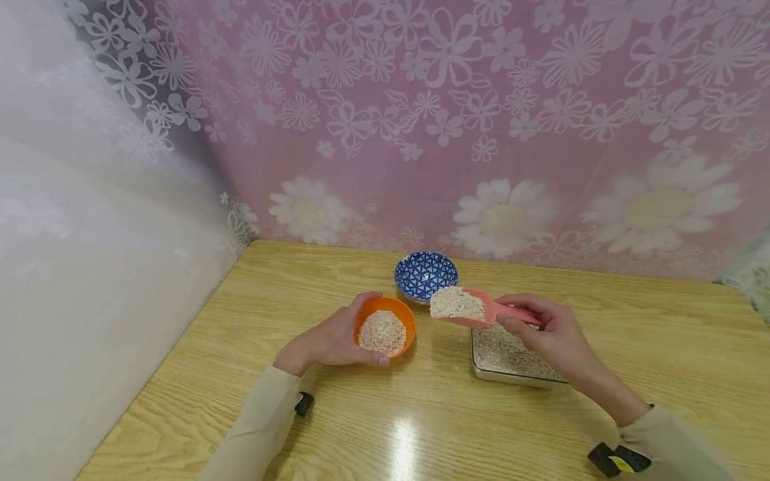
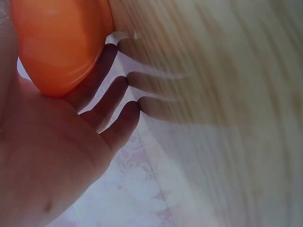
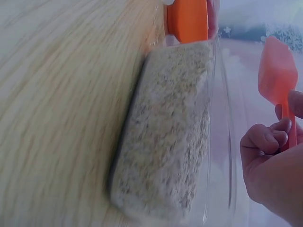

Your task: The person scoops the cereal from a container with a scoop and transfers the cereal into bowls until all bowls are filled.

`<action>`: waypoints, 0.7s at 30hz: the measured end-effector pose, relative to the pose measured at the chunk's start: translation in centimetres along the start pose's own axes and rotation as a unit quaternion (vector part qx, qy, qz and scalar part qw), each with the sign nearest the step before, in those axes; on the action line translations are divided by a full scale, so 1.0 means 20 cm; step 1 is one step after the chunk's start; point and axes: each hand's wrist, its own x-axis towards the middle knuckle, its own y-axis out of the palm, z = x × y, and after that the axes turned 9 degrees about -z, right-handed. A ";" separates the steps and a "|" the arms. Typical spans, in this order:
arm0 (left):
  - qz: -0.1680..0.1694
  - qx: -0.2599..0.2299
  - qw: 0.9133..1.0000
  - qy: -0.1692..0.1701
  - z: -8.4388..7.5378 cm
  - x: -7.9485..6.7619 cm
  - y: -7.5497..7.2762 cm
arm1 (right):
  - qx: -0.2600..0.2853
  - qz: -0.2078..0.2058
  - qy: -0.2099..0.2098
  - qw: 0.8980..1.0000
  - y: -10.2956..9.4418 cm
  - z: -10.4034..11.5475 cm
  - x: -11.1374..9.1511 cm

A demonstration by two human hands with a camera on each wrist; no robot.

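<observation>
My left hand (image 1: 337, 335) holds an orange bowl (image 1: 411, 319) on the table, thumb along the near side and fingers around the far side. Pale oat flakes (image 1: 382, 333) lie inside it. In the left wrist view, the spread fingertips reach the tabletop under the bowl's smooth side (image 2: 61, 47). My right hand (image 1: 556, 334) grips the handle of a pink scoop (image 1: 488, 308), heaped with oat flakes (image 1: 456, 304). The scoop is raised above the left end of a clear rectangular container (image 1: 517, 379) of oats, which the hand partly hides. From the right wrist, the scoop's underside (image 3: 277, 71) shows.
Behind the scoop stands a blue-and-white patterned bowl (image 1: 426, 272), its near right rim overlapped by the scoop. A few crumbs lie on the wooden table (image 1: 337, 427) between orange bowl and container. A pink floral curtain (image 1: 385, 167) hangs along the table's back edge.
</observation>
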 end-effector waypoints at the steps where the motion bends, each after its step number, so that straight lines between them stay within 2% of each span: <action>1: 0.000 0.001 1.000 -0.001 0.00 0.00 0.00 | -0.007 0.003 0.000 1.000 0.01 0.01 0.00; 8: -0.002 -0.002 1.000 0.001 0.00 0.00 0.00 | -0.031 0.021 -0.009 0.999 0.09 0.03 0.03; 21: 0.002 0.000 1.000 0.004 -0.01 0.00 -0.01 | -0.049 0.045 0.024 0.997 0.23 0.07 0.06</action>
